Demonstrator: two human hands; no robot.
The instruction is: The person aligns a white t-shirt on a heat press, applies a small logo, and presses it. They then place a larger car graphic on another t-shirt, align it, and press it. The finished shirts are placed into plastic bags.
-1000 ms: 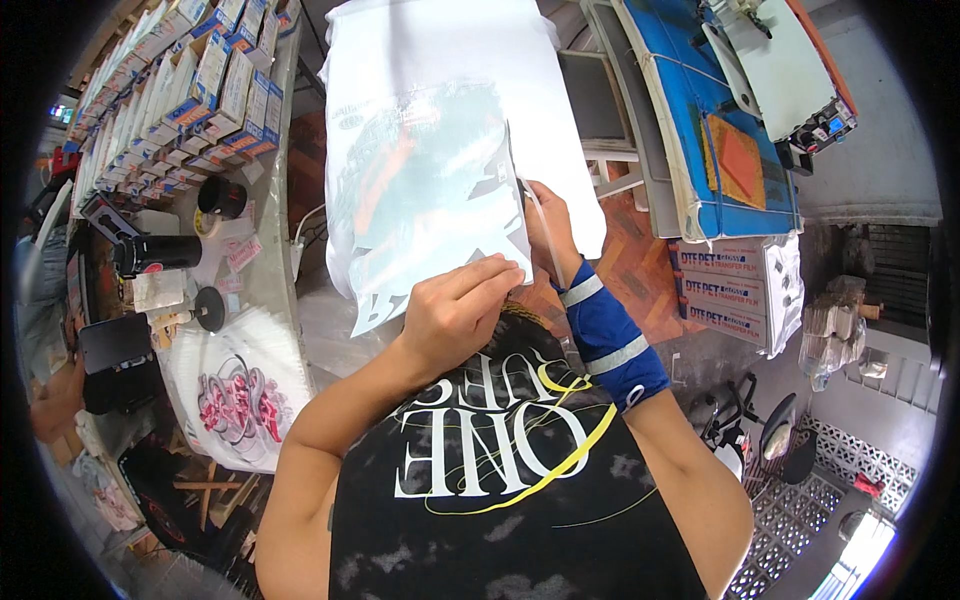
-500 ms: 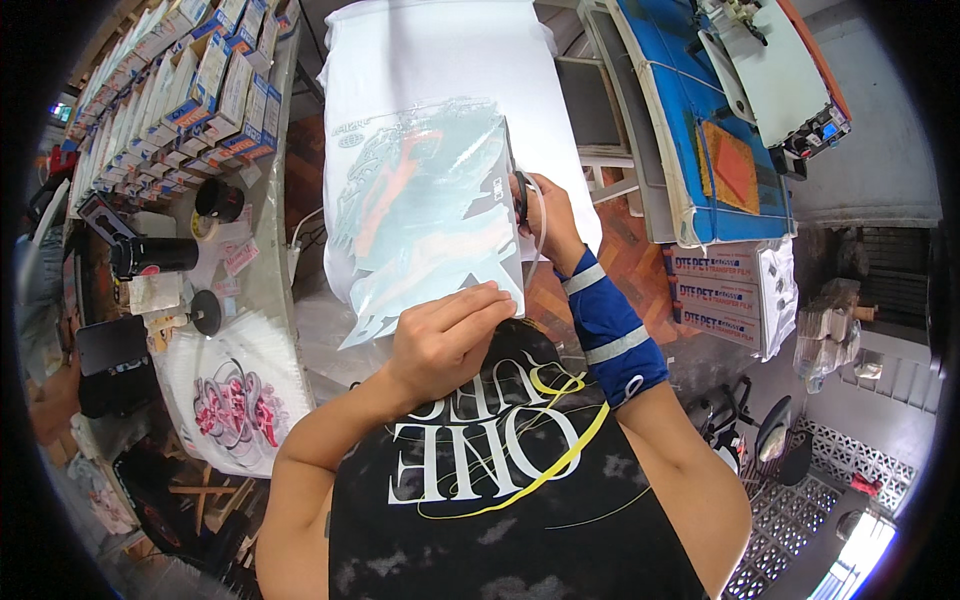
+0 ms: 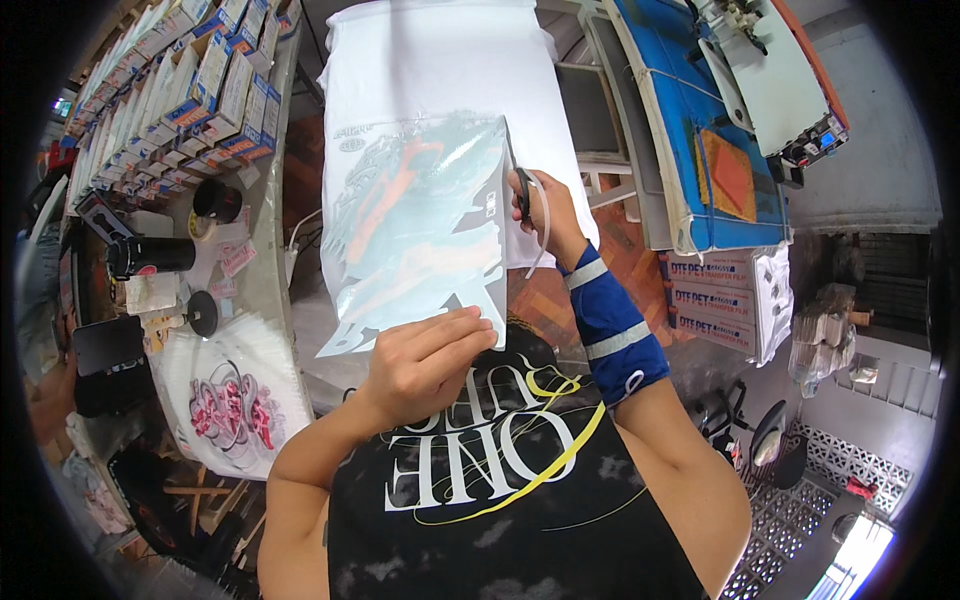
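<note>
A large sheet of printed transfer film [image 3: 420, 240], pale blue-green with orange patches, lies tilted over a white cloth [image 3: 440, 60]. My left hand [image 3: 430, 355] pinches the sheet's near right corner, fingers pressed together on its edge. At the sheet's right edge, my right hand [image 3: 548, 210] is closed on black-handled scissors [image 3: 523, 190], with the blades pointing away from me along that edge. A narrow pale strip of film [image 3: 543, 235] curls down over the right hand. The fingers inside the handles are partly hidden.
On the left, a bench holds rows of upright boxes [image 3: 200, 95], a black cup [image 3: 217, 201] and a stack of printed sheets [image 3: 235, 400]. At right stand a blue-covered table [image 3: 665, 110] and stacked film boxes [image 3: 715, 295]. Brick-patterned floor [image 3: 625, 270] shows between.
My left hand and the film's near corner have shifted toward me and slightly left. The scissors now sit slightly farther away along the edge, and the strip hangs farther from the sheet.
</note>
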